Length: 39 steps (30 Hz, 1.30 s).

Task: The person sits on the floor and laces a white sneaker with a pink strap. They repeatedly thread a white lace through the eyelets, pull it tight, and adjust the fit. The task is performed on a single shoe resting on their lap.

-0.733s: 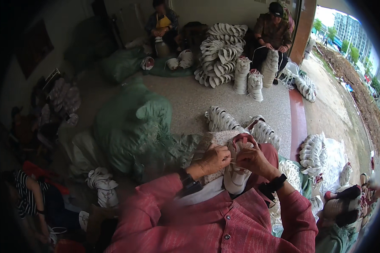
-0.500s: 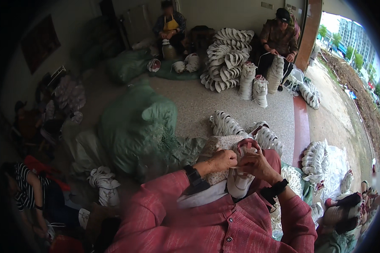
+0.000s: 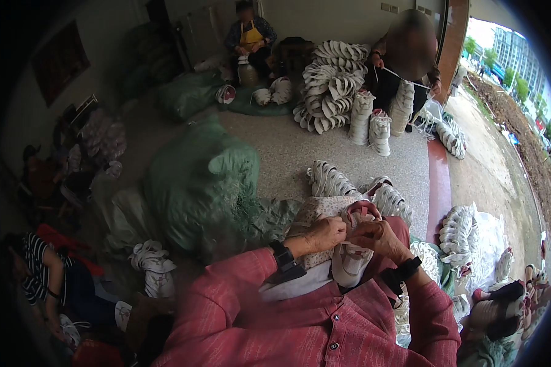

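A white shoe upper [image 3: 351,267] with a pink lining rests on my lap, its toe toward me. Over its lacing area my left hand [image 3: 324,233] is closed in a pinch, coming from the left. My right hand [image 3: 379,238] meets it from the other side, fingers bent together. A short pale strand, apparently a shoelace [image 3: 347,243], shows between the fingertips; most of it is hidden. Beneath my left hand lies a flower-patterned cloth [image 3: 312,211] across my leg.
Rows of nested white uppers [image 3: 330,178] lie beyond my knees. A large green sack [image 3: 196,183] bulks to the left. At the right sit more uppers [image 3: 459,232] and white plastic [image 3: 488,244]. Co-workers sit around, one in a striped shirt [image 3: 46,263] at near left.
My hands stay over the upper, with the fingers slightly shifted. At the back right, a person's hands have moved apart, stretching a white strand between them.
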### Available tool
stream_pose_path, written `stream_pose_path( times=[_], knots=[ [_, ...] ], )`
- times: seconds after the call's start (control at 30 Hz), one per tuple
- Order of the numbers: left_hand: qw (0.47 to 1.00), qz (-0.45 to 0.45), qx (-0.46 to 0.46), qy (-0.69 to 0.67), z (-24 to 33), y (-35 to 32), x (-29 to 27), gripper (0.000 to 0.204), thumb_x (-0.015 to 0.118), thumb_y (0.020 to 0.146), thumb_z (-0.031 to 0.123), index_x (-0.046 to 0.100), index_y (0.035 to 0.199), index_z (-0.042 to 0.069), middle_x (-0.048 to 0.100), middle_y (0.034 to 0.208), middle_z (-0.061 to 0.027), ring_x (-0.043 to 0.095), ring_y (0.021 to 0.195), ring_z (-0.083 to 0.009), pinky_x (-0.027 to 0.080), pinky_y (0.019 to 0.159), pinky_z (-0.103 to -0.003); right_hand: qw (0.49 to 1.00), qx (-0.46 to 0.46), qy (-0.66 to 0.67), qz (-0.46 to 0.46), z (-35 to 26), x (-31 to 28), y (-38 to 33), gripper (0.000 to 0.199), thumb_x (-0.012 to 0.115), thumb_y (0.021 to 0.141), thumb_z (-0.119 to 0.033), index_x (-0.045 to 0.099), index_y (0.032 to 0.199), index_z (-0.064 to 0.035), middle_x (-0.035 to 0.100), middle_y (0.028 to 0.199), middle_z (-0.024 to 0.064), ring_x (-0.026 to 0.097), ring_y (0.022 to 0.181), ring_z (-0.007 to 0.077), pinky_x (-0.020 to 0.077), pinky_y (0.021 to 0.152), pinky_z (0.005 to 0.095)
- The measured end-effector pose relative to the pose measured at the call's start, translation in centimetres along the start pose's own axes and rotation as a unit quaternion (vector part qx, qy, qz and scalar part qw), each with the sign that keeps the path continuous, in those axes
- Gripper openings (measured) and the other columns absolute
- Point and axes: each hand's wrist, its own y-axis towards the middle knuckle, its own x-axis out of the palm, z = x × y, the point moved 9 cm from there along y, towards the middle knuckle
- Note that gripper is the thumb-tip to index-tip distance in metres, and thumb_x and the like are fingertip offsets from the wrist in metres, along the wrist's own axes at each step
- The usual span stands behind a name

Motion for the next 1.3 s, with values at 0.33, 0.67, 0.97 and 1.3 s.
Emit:
stream_pose_path(
  times=[0.33, 0.67, 0.97, 1.3],
  knots=[
    [0.996, 0.014, 0.086, 0.035, 0.0, -0.7, -0.1, 0.017, 0.060, 0.087, 0.020, 0.062, 0.080, 0.004, 0.060, 0.081, -0.0103, 0.061, 0.078, -0.0284, 0.046, 0.073, -0.040, 0.992, -0.048, -0.119, -0.006, -1.5, -0.8, -1.1, 0.011, 0.074, 0.082, -0.009, 0.075, 0.093, -0.0051, 0.072, 0.089, 0.0052, 0.068, 0.085, 0.0159, 0.0416, 0.089, 0.0341],
    [0.998, 0.004, 0.034, -0.043, -0.1, -1.1, -0.6, 0.023, 0.059, 0.090, 0.023, 0.063, 0.085, 0.001, 0.059, 0.081, -0.0103, 0.060, 0.077, -0.0260, 0.047, 0.072, -0.038, 0.960, -0.143, -0.238, -0.028, -1.9, 0.5, -1.6, 0.012, 0.077, 0.077, -0.015, 0.078, 0.089, -0.0157, 0.072, 0.094, -0.0018, 0.065, 0.093, 0.0151, 0.0117, 0.122, 0.0536],
    [0.997, 0.006, 0.074, 0.009, 0.7, -0.9, -0.7, 0.022, 0.059, 0.089, 0.022, 0.062, 0.083, 0.001, 0.060, 0.081, -0.0108, 0.061, 0.079, -0.0294, 0.047, 0.073, -0.040, 0.977, -0.093, -0.192, -0.020, -1.5, 0.3, -1.9, 0.013, 0.074, 0.081, -0.020, 0.078, 0.092, -0.0166, 0.072, 0.099, -0.0026, 0.062, 0.100, 0.0144, 0.0111, 0.122, 0.0513],
    [0.997, -0.012, -0.050, 0.056, -1.1, 0.1, 1.2, 0.017, 0.061, 0.086, 0.023, 0.063, 0.080, 0.008, 0.060, 0.085, -0.0075, 0.061, 0.086, -0.0272, 0.044, 0.083, -0.039, 0.974, -0.107, -0.197, -0.030, -1.8, 0.6, -1.2, 0.014, 0.075, 0.079, -0.021, 0.078, 0.092, -0.0167, 0.073, 0.096, -0.0058, 0.060, 0.103, 0.0126, 0.0086, 0.119, 0.0473]
  ],
)
